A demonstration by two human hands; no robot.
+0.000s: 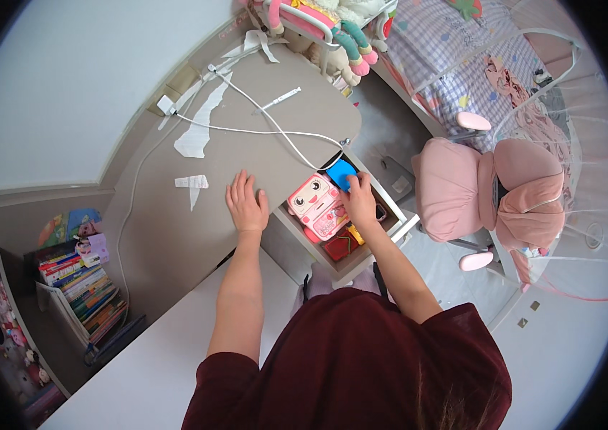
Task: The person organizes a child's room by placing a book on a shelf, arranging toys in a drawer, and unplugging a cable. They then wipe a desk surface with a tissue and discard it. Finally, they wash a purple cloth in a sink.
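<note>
My left hand [246,203] lies flat, fingers apart, on the grey desk top [175,236] near its front edge and holds nothing. My right hand [358,203] reaches into the open drawer [397,228] below the desk edge. Its fingers rest on a blue object [340,172] at the back of the drawer; whether they grip it I cannot tell. A pink toy box with a cartoon face [315,203] lies in the drawer just left of that hand. A red item [338,246] sits nearer the drawer's front.
A white cable [268,130] and torn white paper pieces [193,182] lie on the desk. A pink chair [490,190] stands to the right of the drawer. Books [82,283] fill a shelf at left. Plush toys [333,29] and a bed lie beyond.
</note>
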